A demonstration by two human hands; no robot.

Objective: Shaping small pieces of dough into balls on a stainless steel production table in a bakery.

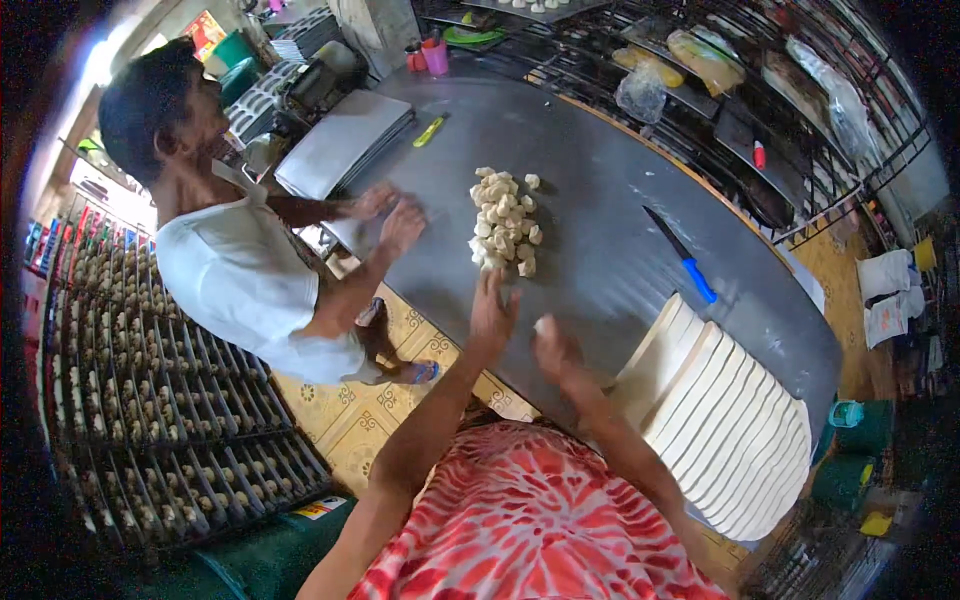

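A pile of small pale dough pieces [505,215] lies on the grey worktable [600,230]. My left hand [493,312] reaches to the pile's near edge, fingers stretched out and thumb apart. My right hand [555,345] is curled around a small white piece, likely dough, mostly hidden by the fingers, a little to the right and nearer my body. To the right, long cut strips of pale dough [725,420] lie side by side. A blue-handled knife [700,280] rests beyond them, and a yellow-green tool [430,130] lies at the far left of the tabletop.
A co-worker [240,280] stands at left, both hands over the table near stacked metal sheets [345,140]. Racks of trays holding dough balls [170,400] fill the lower left. Metal shelves with bagged goods [700,65] stand behind the table; cups [435,58] sit at its far corner.
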